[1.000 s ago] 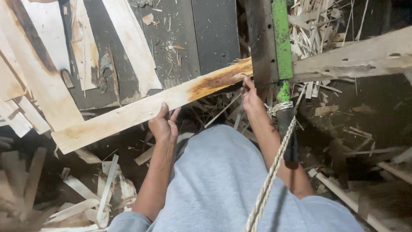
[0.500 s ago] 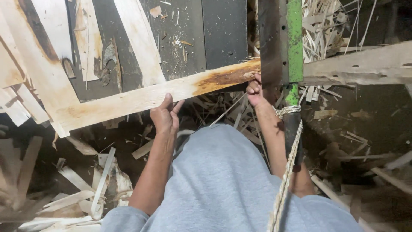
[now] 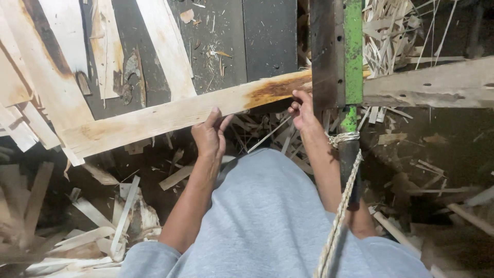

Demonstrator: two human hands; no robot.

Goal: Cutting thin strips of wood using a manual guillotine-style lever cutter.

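Your left hand (image 3: 210,135) grips the near edge of a long, pale wooden plank (image 3: 170,114), fingers curled up onto its rough face. Your right hand (image 3: 302,110) clamps the same plank farther along, where a rust-brown stain darkens the grain. The plank lies slanted across the dark, scuffed surface (image 3: 270,38), its right end meeting a green-painted metal post (image 3: 353,51). A frayed, twisted rope (image 3: 340,206) is knotted around that post. Thin splintered offcuts (image 3: 98,226) litter the floor below.

No packages, labels, signs or screens show anywhere in this view.
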